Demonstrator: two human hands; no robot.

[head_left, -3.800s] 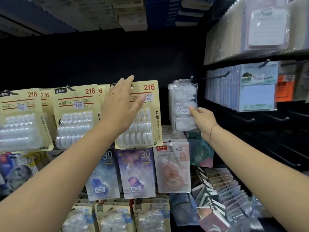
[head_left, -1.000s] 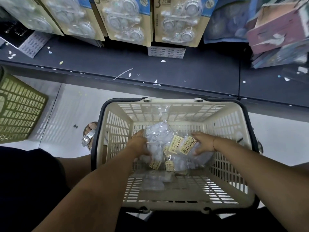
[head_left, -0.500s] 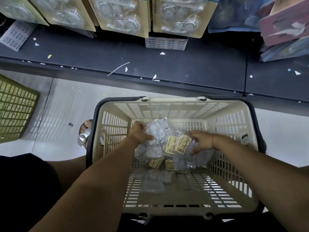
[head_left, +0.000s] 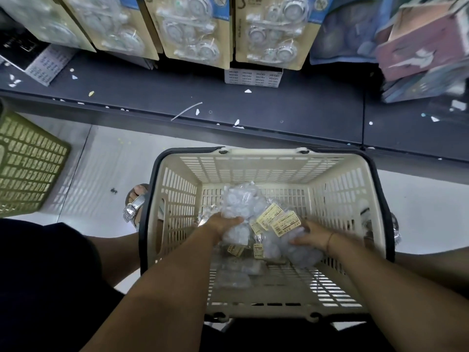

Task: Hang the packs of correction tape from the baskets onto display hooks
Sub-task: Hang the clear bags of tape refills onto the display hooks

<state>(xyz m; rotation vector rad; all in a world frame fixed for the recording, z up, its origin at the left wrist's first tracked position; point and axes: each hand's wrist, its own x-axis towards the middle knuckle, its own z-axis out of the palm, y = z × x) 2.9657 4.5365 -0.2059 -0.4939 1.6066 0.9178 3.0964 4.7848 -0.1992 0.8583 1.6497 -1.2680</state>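
Observation:
A cream basket with a dark rim stands on the floor below me. Inside it lie several clear packs of correction tape with yellow labels. My left hand is in the basket, closed around one clear pack that sticks up toward the far wall. My right hand rests over the pile's right side, fingers curled on another clear pack. More loose packs lie on the basket floor nearer to me.
A dark shelf ledge with paper scraps runs across beyond the basket. Carded correction tape packs hang above it. A green basket stands at the left. My sandalled foot is beside the cream basket.
Since hanging packs on the hooks, I have bent down to the basket. In the last second both hands stayed in the pile; my left hand has raised its clear pack slightly.

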